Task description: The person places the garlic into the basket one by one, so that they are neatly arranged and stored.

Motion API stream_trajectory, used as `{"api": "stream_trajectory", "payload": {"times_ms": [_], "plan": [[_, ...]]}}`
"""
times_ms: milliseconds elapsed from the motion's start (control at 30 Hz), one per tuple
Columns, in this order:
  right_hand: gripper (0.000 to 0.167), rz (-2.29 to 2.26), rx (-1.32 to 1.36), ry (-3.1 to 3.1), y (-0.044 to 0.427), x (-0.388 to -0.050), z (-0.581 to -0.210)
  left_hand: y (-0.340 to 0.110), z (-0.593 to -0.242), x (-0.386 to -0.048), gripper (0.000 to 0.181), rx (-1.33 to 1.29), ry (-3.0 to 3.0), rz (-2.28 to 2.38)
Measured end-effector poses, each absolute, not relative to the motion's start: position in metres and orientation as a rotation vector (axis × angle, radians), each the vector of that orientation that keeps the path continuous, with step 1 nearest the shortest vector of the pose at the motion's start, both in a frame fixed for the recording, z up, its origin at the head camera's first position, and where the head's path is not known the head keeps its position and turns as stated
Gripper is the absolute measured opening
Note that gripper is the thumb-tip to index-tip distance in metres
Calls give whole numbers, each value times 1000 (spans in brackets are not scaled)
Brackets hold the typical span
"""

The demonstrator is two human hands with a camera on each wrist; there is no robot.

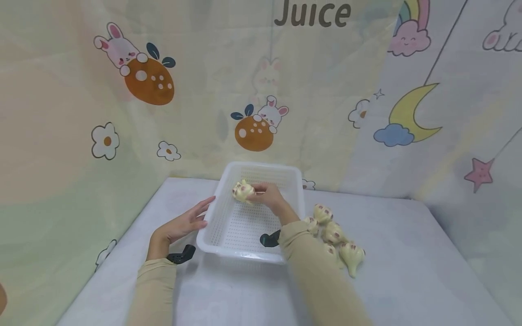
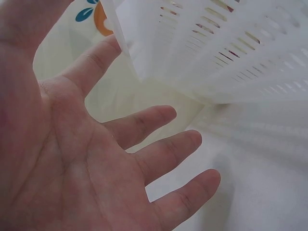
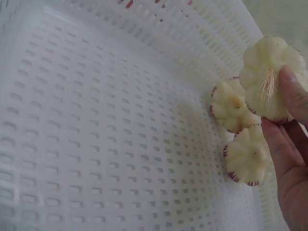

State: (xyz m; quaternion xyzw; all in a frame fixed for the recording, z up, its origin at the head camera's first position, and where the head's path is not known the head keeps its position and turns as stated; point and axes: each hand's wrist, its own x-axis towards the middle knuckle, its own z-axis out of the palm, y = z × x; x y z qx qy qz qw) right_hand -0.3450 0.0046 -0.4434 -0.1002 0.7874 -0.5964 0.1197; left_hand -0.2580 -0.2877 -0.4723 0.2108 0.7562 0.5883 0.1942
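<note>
A white perforated plastic basket (image 1: 253, 258) stands on the table. Over its far left part my right hand (image 1: 267, 197) pinches a garlic bulb (image 3: 269, 62) between thumb and fingers, its root tuft showing in the right wrist view. Below the held bulb, two more garlic bulbs (image 3: 233, 106) lie against the basket's wall. In the head view these bulbs overlap into one cluster. My left hand (image 1: 183, 225) is at the basket's left rim, fingers spread and mostly straight. In the left wrist view, one fingertip (image 2: 113, 43) meets the rim and the palm holds nothing.
To the right of the basket, several garlic bulbs (image 1: 334, 233) lie in a group on the white tabletop (image 1: 408, 271), partly behind my right sleeve (image 1: 322, 267). A printed cloth (image 1: 195, 90) hangs behind the table. Each wrist carries a black device (image 1: 182, 255).
</note>
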Motion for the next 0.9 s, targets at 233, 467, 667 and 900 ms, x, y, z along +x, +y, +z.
{"api": "stream_trajectory", "payload": {"times_ms": [233,467,667,900], "plan": [[46,-1696,-211,2362,3,-338,-443,-287,-470,-255,77,589,2098,1672],[48,-1732,-237,2361,4,-333,-446,-288,-470,-255,75,610,2132,1645],[52,-1718,-273,2333,3,-331,-451,-288,-470,-256,74,601,2125,1648],[49,-1668,-236,2354,2,-336,-463,-288,-472,-256,74,601,2121,1655]]}}
